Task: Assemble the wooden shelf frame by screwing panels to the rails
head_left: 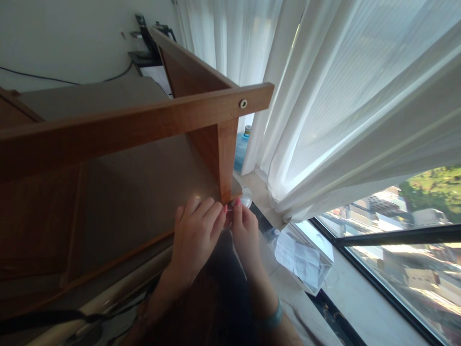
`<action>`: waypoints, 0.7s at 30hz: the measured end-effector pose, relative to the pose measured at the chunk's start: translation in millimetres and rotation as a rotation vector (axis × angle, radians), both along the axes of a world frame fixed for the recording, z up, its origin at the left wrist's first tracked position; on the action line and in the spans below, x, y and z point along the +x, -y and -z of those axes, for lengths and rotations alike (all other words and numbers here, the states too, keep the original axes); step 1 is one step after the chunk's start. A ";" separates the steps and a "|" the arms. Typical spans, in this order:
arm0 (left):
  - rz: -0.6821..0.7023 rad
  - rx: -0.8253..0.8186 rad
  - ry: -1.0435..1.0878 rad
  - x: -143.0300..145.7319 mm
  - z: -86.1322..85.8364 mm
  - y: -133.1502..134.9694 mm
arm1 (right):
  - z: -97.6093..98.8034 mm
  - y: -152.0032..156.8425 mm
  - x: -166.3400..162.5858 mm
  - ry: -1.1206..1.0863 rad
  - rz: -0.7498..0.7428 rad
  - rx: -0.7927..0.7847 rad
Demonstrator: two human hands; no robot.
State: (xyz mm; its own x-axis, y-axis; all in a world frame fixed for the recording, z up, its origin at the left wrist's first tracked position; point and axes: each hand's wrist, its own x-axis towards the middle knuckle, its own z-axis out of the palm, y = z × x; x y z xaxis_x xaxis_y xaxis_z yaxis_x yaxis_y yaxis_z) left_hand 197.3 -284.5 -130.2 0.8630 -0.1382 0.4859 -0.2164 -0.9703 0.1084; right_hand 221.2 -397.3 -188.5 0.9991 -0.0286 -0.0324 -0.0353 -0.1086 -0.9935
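A brown wooden frame [144, 117] stands on a grey-beige surface [144, 192], and one upright post [226, 158] comes down near its corner. Close to the post's foot, my left hand [198, 235] has its fingers curled and pressed together. My right hand [245, 234] is pinched just to the right of it, thumb against fingers. The fingertips of both hands almost meet. Whatever lies between them is too small and too covered to name. A metal bolt fitting [243, 104] shows at the end of the frame's top rail.
Behind the frame is a blue water bottle [241, 150] beside white curtains [306, 120]. Right of my hands, creased paper [297, 257] lies on a white box [324, 254], near a clear plastic bottle [272, 234] and the window frame [396, 236]. A black strap [54, 317] crosses the lower left.
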 end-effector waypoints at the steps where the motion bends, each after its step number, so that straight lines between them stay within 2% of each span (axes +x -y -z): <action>1: 0.005 0.007 0.006 0.7 -1.4 0.3 | 0.2 2.9 -0.9 0.115 0.050 -0.160; 4: 0.023 0.023 0.003 2.3 -5.2 0.7 | 1.6 13.7 -1.6 0.487 0.093 -0.525; 7: 0.040 0.035 -0.016 3.9 -7.1 0.0 | 0.4 23.6 1.1 0.728 0.021 -0.699; 16: 0.056 0.032 -0.041 4.6 -7.0 -3.6 | -8.4 36.2 10.2 0.870 -0.098 -0.921; 21: 0.080 0.038 -0.039 6.4 -8.3 -3.8 | -7.9 35.1 13.3 0.906 -0.071 -1.023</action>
